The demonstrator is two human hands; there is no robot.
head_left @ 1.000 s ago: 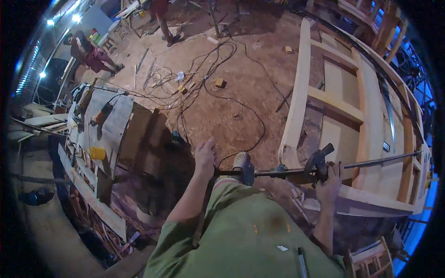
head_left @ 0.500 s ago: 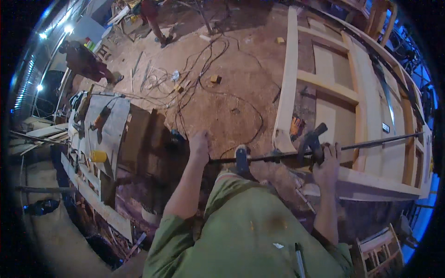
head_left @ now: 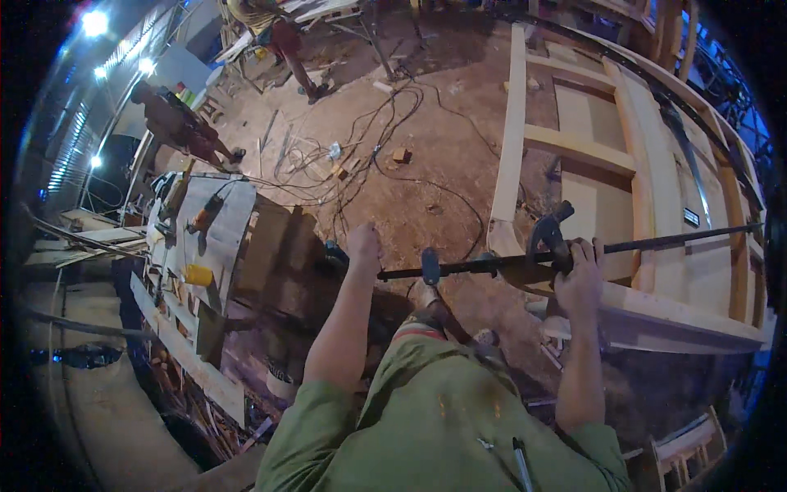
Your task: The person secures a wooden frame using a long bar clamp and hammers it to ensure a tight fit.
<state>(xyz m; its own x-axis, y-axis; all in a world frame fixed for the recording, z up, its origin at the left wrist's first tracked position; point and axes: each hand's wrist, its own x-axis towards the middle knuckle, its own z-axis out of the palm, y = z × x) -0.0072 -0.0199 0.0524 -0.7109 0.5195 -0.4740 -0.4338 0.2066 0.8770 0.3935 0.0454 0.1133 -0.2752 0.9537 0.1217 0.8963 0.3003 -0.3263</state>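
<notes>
Left hand (head_left: 363,246) is clenched round the near end of a long black bar clamp (head_left: 525,258), right hand (head_left: 579,275) wrapped on the bar by its sliding head. Clamp's held level, across the edge of the pale wooden frame (head_left: 574,148). Risk imo: far end's unsupported w/ long overhang, could dip or swing and clip the frame. Cables (head_left: 385,131) on the dirt floor = trip hazard.
</notes>
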